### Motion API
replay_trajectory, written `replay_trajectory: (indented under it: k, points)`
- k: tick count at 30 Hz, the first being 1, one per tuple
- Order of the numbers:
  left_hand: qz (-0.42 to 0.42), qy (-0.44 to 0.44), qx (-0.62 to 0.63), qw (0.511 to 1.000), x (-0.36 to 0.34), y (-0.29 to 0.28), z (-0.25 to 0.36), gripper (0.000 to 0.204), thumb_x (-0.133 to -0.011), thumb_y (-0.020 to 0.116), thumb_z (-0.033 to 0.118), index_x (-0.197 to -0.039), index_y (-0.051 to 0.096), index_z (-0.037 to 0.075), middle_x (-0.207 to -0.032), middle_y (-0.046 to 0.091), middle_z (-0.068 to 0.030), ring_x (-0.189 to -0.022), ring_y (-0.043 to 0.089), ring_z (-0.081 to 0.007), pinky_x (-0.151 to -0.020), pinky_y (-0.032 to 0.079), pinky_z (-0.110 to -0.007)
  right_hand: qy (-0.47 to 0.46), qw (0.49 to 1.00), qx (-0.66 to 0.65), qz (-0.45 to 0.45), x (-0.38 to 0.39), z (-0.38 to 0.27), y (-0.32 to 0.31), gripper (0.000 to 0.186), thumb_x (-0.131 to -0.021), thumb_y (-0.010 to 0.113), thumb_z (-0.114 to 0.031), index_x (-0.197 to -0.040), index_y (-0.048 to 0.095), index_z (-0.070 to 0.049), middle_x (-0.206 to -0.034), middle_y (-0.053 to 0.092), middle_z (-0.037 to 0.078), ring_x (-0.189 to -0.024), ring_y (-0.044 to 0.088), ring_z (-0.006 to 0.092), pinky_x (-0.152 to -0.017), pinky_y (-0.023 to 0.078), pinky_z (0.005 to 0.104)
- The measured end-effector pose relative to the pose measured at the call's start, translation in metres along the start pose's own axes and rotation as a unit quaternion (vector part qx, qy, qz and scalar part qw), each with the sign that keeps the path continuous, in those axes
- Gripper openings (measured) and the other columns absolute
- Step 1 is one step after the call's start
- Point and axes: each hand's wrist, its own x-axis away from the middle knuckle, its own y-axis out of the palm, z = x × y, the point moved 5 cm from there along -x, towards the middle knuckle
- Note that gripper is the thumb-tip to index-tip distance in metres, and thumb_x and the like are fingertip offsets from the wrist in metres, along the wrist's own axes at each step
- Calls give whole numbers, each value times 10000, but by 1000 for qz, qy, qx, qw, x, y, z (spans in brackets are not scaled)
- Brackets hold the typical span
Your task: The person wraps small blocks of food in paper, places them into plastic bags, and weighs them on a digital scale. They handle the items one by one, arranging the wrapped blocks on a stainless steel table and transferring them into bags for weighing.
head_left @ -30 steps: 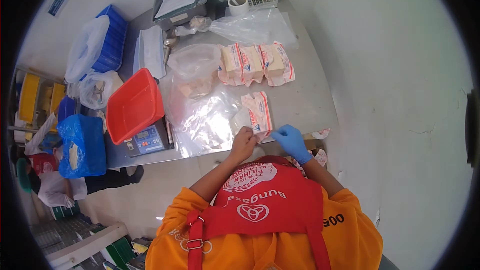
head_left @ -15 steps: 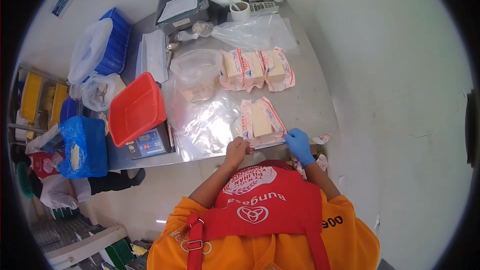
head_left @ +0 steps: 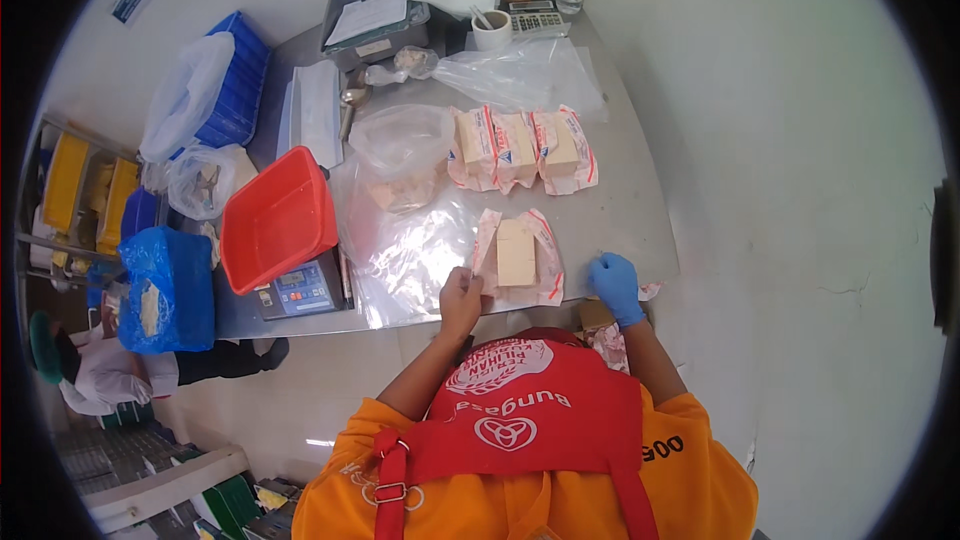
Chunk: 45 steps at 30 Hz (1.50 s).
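Right hand [head_left: 614, 288] position had changed since the frame half a second earlier: it had moved off the wrapper [head_left: 549, 285] and stood apart from it, to the right, over the near edge of the worktop [head_left: 635, 225]. Its gloved fingers were curled; whether they held anything could not be told. The wrapper's flaps had spread at the same time, so that the pale block [head_left: 517, 253], partly covered in that earlier frame, showed its full upper face. As a result, opening of this wrapper appeared largely complete, with the block exposed but not separated from the paper beneath. The block lay on the open wrapper near the front edge of the worktop, between the two hands. The left hand [head_left: 461, 300], bare, remained at the wrapper's near left corner, its thumb and fingers closed on the paper edge. Beyond, the rear blocks [head_left: 512, 145] sat side by side in their own part-opened wrappers, unchanged. To the left, the clear sheet [head_left: 410, 265] lay flat, and the red tray [head_left: 278, 225] rested on the scale [head_left: 300, 285].
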Motion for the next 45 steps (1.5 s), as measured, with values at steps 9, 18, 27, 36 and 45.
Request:
replay_trajectory:
  k: [9,18,27,36,45]
  points:
    - [-249,175,-45,952,-24,82,47,677,-1027,505,277,-1551,211,-34,-1518,389,-183,-1297,479,-207,-1039,430,-325,-179,983,35,19,62,-131,7,1072,-755,783,-198,-1582,119,-46,-1341,475,268,-1213,505,429,-985,462,455]
    - [-354,125,-20,927,-15,110,146,593,-993,592,298,-1491,396,43,-1419,531,-83,-1054,619,-169,-913,509,-319,-99,951,-15,292,-17,-51,-42,1001,-780,738,-135,-1579,142,-36,-1423,461,274,-1273,498,430,-1039,427,449]
    - [-213,-178,214,937,71,-58,4,424,-989,592,210,-1382,513,72,-1180,652,-78,-923,624,-115,-758,508,-239,-234,964,-114,60,-177,-60,-55,894,-769,730,-73,-1533,276,21,-1496,433,228,-1367,450,337,-1128,364,384]
    - [51,-284,240,927,191,-157,-201,435,-935,672,255,-1274,564,4,-1090,661,-104,-846,630,-139,-759,536,-280,-198,908,129,345,-59,-137,21,770,-786,683,-64,-1485,371,23,-1460,438,252,-1359,412,411,-1133,329,470]
    - [167,-239,231,928,293,-228,-345,404,-918,672,286,-1185,636,-16,-964,702,-125,-921,676,-207,-818,535,-325,-502,728,124,-451,272,-309,340,269,-836,697,-135,-1098,686,-75,-1110,652,137,-1075,614,340,-956,489,418]
